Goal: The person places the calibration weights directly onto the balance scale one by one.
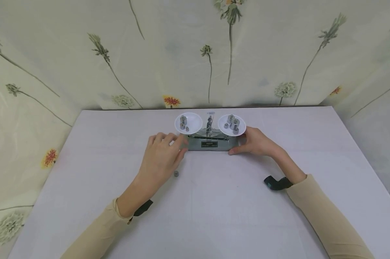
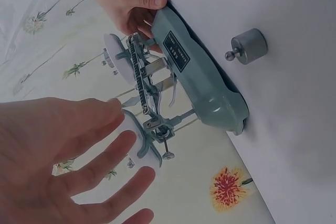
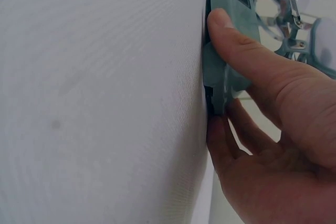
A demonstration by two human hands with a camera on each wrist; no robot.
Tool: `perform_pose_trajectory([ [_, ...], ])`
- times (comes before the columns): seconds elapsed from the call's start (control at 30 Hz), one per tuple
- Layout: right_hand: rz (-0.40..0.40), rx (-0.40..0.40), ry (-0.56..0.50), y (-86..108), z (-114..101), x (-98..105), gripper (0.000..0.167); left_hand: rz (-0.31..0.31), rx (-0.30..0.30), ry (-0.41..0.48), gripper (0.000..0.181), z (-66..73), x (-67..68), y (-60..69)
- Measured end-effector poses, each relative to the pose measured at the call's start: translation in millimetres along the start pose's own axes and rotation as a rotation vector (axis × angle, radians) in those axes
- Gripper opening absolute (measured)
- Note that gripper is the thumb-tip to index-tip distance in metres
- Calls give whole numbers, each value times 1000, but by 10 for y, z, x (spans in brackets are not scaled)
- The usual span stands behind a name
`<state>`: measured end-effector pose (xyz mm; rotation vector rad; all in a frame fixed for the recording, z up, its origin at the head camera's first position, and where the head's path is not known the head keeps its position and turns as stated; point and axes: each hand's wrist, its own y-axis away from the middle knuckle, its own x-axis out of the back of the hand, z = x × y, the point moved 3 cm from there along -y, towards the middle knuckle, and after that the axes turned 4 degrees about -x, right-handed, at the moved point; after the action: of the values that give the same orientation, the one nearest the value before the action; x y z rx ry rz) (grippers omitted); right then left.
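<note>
A green balance scale (image 1: 195, 144) stands near the table's far edge, with a white left pan (image 1: 194, 123) and a white right pan (image 1: 242, 126). Small metal weights (image 1: 183, 121) sit on the left pan; several more weights (image 1: 235, 123) stand on the right one. My right hand (image 1: 258, 142) grips the base's right end, thumb along the front and fingers round behind, as the right wrist view confirms. Beside the left pan hovers my left hand (image 1: 160, 154), its fingers loosely spread and holding nothing in the left wrist view. A single knobbed weight (image 2: 249, 46) stands on the table before the scale.
A white cloth covers the table (image 1: 233, 216). Behind it hangs a flower-patterned curtain (image 1: 182, 64), close to the scale's back. Dark straps (image 1: 276, 182) hang at both wrists, under beige sleeves (image 1: 327, 216).
</note>
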<state>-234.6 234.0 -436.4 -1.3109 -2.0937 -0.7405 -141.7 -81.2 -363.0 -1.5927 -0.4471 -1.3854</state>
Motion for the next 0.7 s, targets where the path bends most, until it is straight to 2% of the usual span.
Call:
perform_pose_trajectory([
  [0.3, -8, -17, 10, 1, 10, -2, 97, -141, 8, 5, 17, 18, -49, 76],
  [0.7, -14, -19, 12, -8, 25, -11, 97, -187, 15, -25, 22, -5, -70, 114],
])
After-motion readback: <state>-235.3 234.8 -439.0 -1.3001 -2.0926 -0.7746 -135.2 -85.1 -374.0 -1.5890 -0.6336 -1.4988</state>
